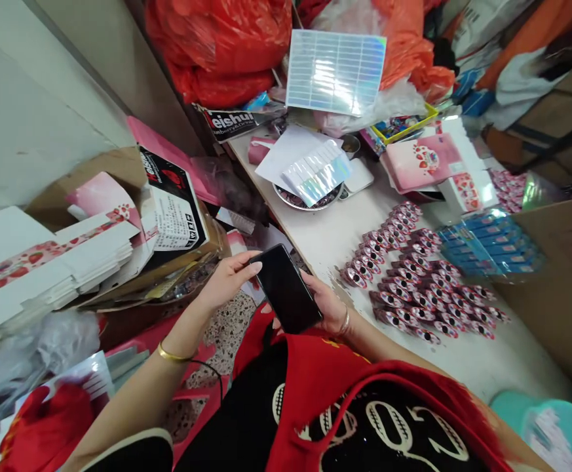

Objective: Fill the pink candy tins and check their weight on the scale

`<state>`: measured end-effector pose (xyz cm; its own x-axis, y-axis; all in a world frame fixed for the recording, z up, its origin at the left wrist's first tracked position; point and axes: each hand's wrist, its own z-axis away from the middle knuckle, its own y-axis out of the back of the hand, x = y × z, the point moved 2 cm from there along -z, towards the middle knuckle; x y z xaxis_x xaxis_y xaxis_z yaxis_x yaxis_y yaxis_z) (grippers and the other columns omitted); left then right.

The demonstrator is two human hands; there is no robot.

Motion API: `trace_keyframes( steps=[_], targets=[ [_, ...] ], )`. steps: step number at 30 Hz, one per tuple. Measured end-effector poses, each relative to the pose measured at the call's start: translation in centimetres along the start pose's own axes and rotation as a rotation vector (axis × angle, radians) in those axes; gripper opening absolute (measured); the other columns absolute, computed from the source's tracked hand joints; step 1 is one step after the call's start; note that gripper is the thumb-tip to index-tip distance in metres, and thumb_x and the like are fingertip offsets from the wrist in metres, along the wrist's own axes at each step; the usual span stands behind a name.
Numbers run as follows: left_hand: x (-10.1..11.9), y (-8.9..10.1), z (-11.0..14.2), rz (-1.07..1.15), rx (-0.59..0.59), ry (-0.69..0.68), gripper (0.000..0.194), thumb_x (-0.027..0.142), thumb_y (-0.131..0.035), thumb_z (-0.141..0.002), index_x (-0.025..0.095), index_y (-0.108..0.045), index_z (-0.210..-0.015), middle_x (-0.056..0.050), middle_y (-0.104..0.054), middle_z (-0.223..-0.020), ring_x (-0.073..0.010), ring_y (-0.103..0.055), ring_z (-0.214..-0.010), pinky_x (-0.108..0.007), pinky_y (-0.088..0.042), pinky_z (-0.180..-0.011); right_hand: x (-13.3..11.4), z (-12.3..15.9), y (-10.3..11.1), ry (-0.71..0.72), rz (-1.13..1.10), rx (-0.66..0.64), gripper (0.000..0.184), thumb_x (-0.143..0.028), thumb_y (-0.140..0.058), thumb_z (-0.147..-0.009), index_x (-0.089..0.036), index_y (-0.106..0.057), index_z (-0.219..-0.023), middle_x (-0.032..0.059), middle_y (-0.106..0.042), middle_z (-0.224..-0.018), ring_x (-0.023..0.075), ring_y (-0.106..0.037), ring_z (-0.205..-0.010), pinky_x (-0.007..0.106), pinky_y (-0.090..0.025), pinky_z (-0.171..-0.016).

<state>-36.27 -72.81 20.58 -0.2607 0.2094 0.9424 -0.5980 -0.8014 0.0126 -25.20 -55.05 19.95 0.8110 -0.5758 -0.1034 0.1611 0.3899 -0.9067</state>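
Observation:
A black smartphone (pixel 286 288) with a dark screen is held over the floor at the table's edge, between both my hands. My left hand (pixel 227 278) grips its left side, with a gold bangle on the wrist. My right hand (pixel 325 301) holds its lower right edge, with a thin bracelet just below. Close to my right hand, several rows of small pink-and-red wrapped packets (pixel 406 278) lie on a white table (pixel 325 239). Neither hand touches them.
Holographic sticker sheets (pixel 335 72) lie on red bags and on a metal dish (pixel 308 203) beside a scale. Pink packaging (pixel 423 160) and blue packs (pixel 489 246) sit on the table. Flat strawberry-print boxes (pixel 44 262) are stacked at left.

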Motion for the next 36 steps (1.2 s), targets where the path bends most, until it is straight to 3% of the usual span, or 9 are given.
trace_keyframes(
  steps=[7,13,18,24,33,36],
  targets=[
    [0.1,-1.1,-1.3,0.079,-0.107,0.026,0.045,0.045,-0.069,-0.08,0.014,-0.068,-0.112,-0.003,-0.067,-0.077,-0.0094,-0.056,-0.06,-0.021,-0.049,-0.054,1.1,0.4,-0.2,0.156,-0.062,0.133,0.067,-0.055,-0.019,-0.099,-0.007,-0.061,-0.12,0.0151,-0.072,-0.094,0.0226,-0.071,-0.078,0.04,-0.055,-0.083],
    [-0.3,-0.9,-1.9,0.11,-0.157,0.004,0.045,0.045,-0.07,-0.08,0.015,-0.068,-0.114,-0.003,-0.067,-0.08,-0.0088,-0.057,-0.061,-0.02,-0.049,-0.055,1.4,0.7,-1.1,0.166,-0.045,0.135,0.072,-0.057,-0.017,-0.098,-0.005,-0.063,-0.114,0.0173,-0.071,-0.096,0.024,-0.07,-0.079,0.037,-0.056,-0.077],
    [-0.5,-0.8,-2.0,0.209,-0.191,0.03,0.059,0.059,-0.059,-0.085,0.012,-0.065,-0.118,-0.005,-0.067,-0.073,-0.0125,-0.061,-0.06,-0.024,-0.051,-0.054,1.3,0.7,-1.4,0.211,-0.027,0.128,0.07,-0.055,-0.015,-0.099,-0.006,-0.061,-0.121,0.0161,-0.071,-0.099,0.0223,-0.07,-0.077,0.035,-0.056,-0.073],
    [-0.5,-0.8,-2.1,0.201,-0.192,0.033,0.059,0.061,-0.054,-0.087,0.013,-0.065,-0.119,-0.004,-0.066,-0.069,-0.013,-0.06,-0.058,-0.025,-0.05,-0.053,1.3,0.4,-0.9,0.249,0.016,0.151,0.065,-0.056,-0.021,-0.098,-0.01,-0.057,-0.128,0.0156,-0.071,-0.102,0.0208,-0.07,-0.073,0.033,-0.055,-0.072],
    [-0.1,-0.8,-1.1,0.102,-0.143,0.038,0.054,0.06,-0.055,-0.086,0.012,-0.067,-0.109,-0.004,-0.067,-0.072,-0.0134,-0.06,-0.06,-0.026,-0.051,-0.055,1.5,-0.1,-0.5,0.209,0.099,0.152,0.067,-0.057,-0.019,-0.098,-0.01,-0.057,-0.127,0.0154,-0.071,-0.103,0.022,-0.07,-0.077,0.038,-0.052,-0.084],
    [-0.5,0.1,-0.2,0.013,-0.176,0.046,0.047,0.056,-0.06,-0.084,0.015,-0.066,-0.105,-0.002,-0.066,-0.075,-0.0128,-0.061,-0.062,-0.025,-0.052,-0.058,2.0,-1.2,0.2,0.133,0.165,0.167,0.072,-0.065,-0.025,-0.095,-0.011,-0.057,-0.129,0.0166,-0.07,-0.112,0.0236,-0.07,-0.083,0.04,-0.052,-0.088]
  ],
)
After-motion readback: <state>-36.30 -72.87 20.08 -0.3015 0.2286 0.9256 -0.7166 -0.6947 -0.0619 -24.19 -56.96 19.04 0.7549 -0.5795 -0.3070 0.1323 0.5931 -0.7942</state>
